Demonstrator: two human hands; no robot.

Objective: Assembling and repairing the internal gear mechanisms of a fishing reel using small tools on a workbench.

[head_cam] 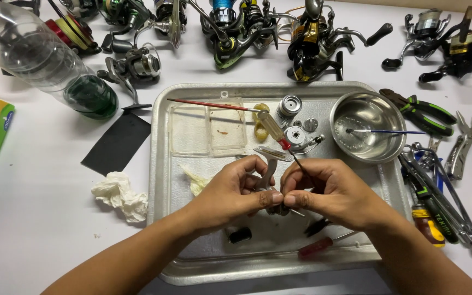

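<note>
Over a metal tray (162,164), my left hand (235,190) grips a grey fishing reel body (270,163) whose stem sticks up between my fingers. My right hand (329,191) holds a screwdriver (274,130) with a yellow and red handle; its shaft runs down into my fingers toward the reel part. The thumbs of both hands meet at the small part, which they mostly hide. Loose reel parts (296,123) lie on the tray just beyond my hands.
A steel bowl (368,128) with a thin brush sits at the tray's right. Pliers and wrenches (443,164) lie at the right, several fishing reels (269,33) along the back, a plastic bottle (45,60) and crumpled tissue (120,195) at the left. A red screwdriver (323,246) lies near the tray's front.
</note>
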